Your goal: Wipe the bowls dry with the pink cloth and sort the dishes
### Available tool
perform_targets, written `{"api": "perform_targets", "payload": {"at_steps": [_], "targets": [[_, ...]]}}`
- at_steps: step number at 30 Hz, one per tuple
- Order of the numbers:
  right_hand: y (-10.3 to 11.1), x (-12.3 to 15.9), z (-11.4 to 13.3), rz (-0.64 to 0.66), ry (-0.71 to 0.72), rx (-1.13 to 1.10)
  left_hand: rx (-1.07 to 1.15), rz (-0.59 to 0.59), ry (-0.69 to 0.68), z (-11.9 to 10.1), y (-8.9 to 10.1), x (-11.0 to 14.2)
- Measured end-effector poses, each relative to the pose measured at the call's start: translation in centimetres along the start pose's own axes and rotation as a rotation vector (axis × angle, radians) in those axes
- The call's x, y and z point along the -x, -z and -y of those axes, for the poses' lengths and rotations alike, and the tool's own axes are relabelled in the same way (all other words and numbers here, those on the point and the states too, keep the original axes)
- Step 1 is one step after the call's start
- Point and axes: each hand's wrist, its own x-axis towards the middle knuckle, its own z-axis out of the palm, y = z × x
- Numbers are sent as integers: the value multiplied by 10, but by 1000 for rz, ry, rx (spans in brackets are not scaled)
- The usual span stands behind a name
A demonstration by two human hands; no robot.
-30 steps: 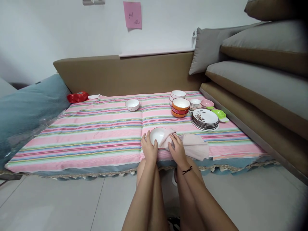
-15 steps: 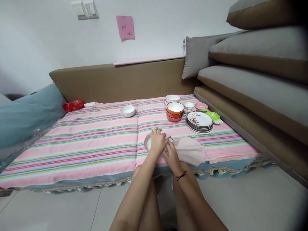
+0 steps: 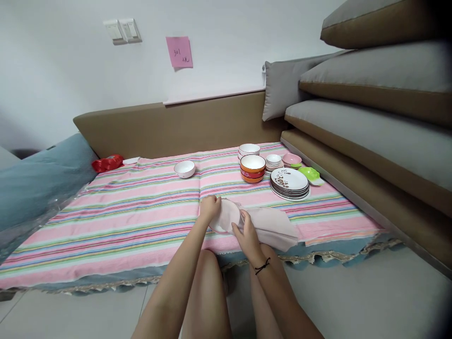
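Note:
A white bowl (image 3: 218, 227) with a thin dark rim sits at the bed's front edge, above my knees. The fingers of my left hand (image 3: 210, 206) are closed on its left rim. A pale pinkish-grey cloth (image 3: 275, 227) lies partly in the bowl and trails off to the right over the striped sheet. My right hand (image 3: 247, 235) grips the cloth at the bowl's right side, with thumb and fingers bent around it. The cloth hides much of the bowl's inside.
Behind on the right stand orange and red bowls (image 3: 253, 170), white bowls (image 3: 249, 149), small dishes (image 3: 273, 162), patterned plates (image 3: 289, 181), a pink bowl (image 3: 292, 159) and a green dish (image 3: 310, 175). A single white bowl (image 3: 184, 169) stands left. Stacked cushions (image 3: 367, 127) border the right.
My hands have moved apart. The left has gone from over the bowl to its left rim, while the right stays on the cloth. More of the bowl and cloth shows now.

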Motion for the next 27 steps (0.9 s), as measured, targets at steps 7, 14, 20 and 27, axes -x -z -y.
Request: {"api": "perform_targets", "payload": {"at_steps": [7,14,20,27], "targets": [[2,-21,-9,-120,-138,-170,282,-33,150,45,9,25],[-26,-43,-27,57,-184,-394,583,-54,234,54,-19,74],[-29,-31,-26,95,-253,-476,770,-107,288,47,-31,72],[-33,-34,-16,11,-344,-640,1052,164,573,45,-35,78]]}}
